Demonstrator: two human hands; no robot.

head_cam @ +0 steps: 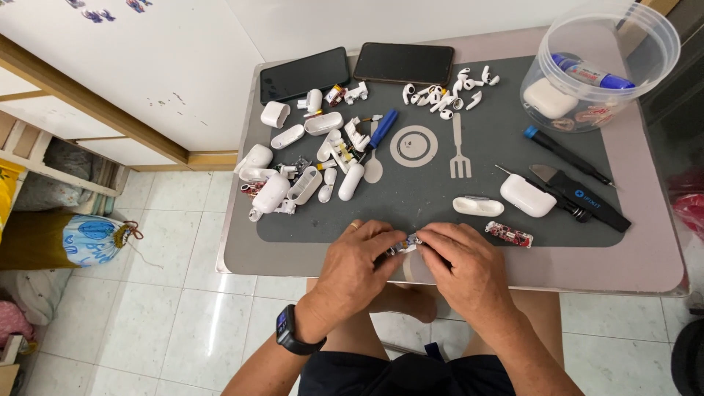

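Left hand (357,258) and right hand (456,258) pinching small circuit part (405,246) together at near desk (645,257) edge, fingers closed on it; best kept low over grey mat (484,139), grip gentle.

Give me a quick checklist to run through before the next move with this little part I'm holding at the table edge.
1. Small part pinched between both hands: ok, the left hand and right hand both have fingers on it.
2. Part over the grey mat: not ok, it sits at the mat's near edge, close to the table edge.
3. Small red circuit board out of the way: ok, apart from the right hand.
4. Blue-tipped screwdriver on the mat: ok, lying to the right.
5. Closed white case apart from the hands: ok.
6. How firm the grip is: cannot tell, fingers hide the part.
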